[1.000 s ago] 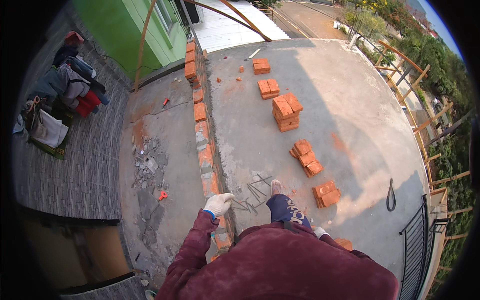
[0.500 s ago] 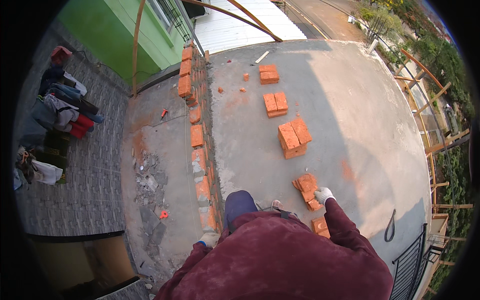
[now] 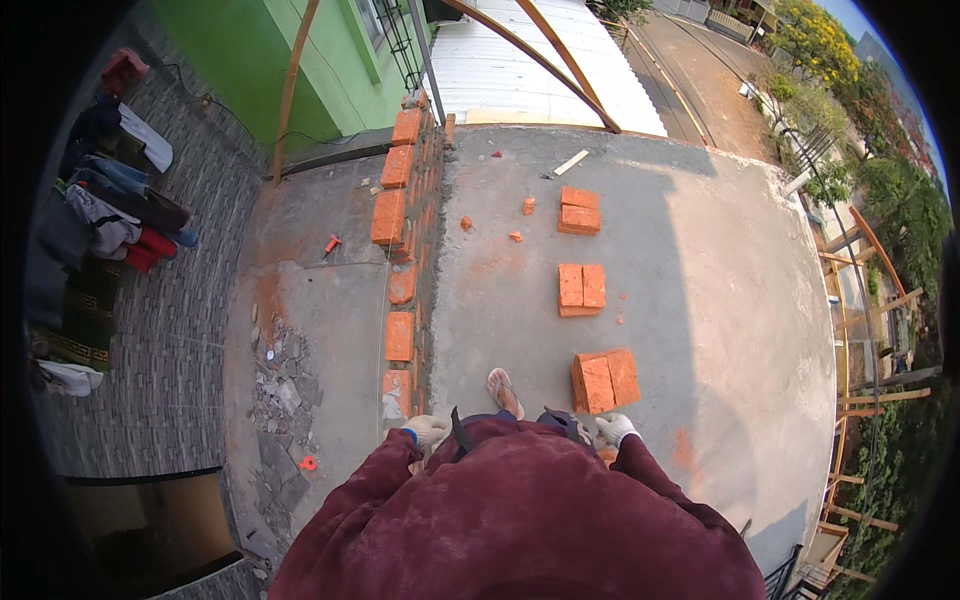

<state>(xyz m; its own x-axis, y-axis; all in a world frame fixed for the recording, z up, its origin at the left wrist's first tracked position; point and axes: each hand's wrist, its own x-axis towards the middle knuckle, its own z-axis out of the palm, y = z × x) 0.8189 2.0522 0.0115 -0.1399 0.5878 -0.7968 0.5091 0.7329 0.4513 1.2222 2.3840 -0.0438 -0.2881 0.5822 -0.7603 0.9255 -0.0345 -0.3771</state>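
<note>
My left hand (image 3: 427, 430), in a whitish glove with a blue cuff, is beside the near end of a low brick wall (image 3: 398, 335). Its fingers look curled, and whatever they may hold is hidden. My right hand (image 3: 617, 428), also gloved, is low beside my body with its fingers bent inward. Just under it shows a bit of orange brick (image 3: 607, 455); I cannot tell whether the hand grips it. Ahead of that hand stands a stack of bricks (image 3: 605, 380). Along the wall runs a thin string line.
Two more brick stacks, a middle one (image 3: 581, 290) and a far one (image 3: 579, 211), stand on the concrete floor. Rubble (image 3: 285, 400) and an orange-handled tool (image 3: 333, 243) lie left of the wall. Clothes (image 3: 120, 205) hang by the tiled wall. Wooden poles line the right edge.
My view has moved forward, so the wall and stacks appear nearer. My right hand has drawn in toward my body from the nearer brick pile, which is now mostly hidden.
</note>
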